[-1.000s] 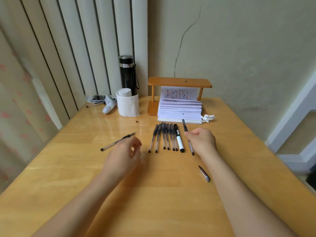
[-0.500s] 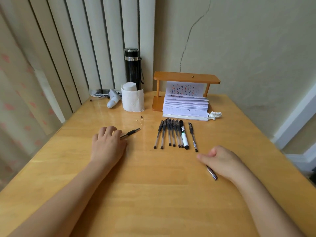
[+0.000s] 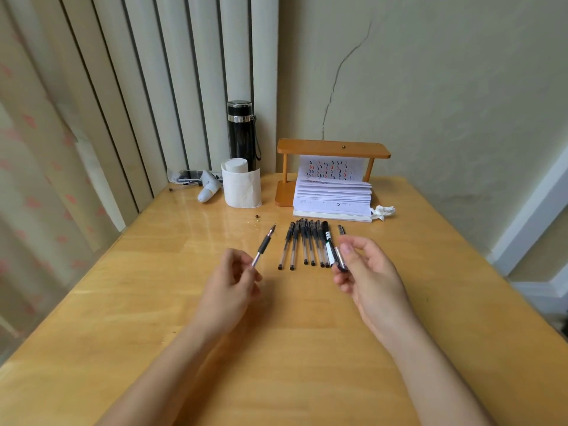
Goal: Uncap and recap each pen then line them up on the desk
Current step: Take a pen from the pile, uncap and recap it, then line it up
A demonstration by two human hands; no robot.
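My left hand [image 3: 233, 279] holds an uncapped pen [image 3: 264, 245] by its clear barrel, the tip pointing away and up to the right, lifted off the wooden desk [image 3: 153, 302]. Between thumb and fingers of my right hand [image 3: 365, 273] is the dark pen cap [image 3: 340, 259], raised above the desk. Behind both hands lies a row of several capped black pens [image 3: 302, 245] side by side, with a black and white marker [image 3: 328, 242] at the row's right end. One more pen [image 3: 341, 229] shows past my right fingers, mostly hidden.
At the back stand a toilet paper roll [image 3: 241, 187], a black flask [image 3: 241, 133], a wooden rack [image 3: 333, 149] over a stack of paper [image 3: 333, 195], and a crumpled tissue [image 3: 382, 211]. Small clutter lies at the back left corner [image 3: 196, 178].
My left hand picked the uncapped pen up off the desk. My right hand lifted the cap from the desk at the right and brought it up toward the pen.
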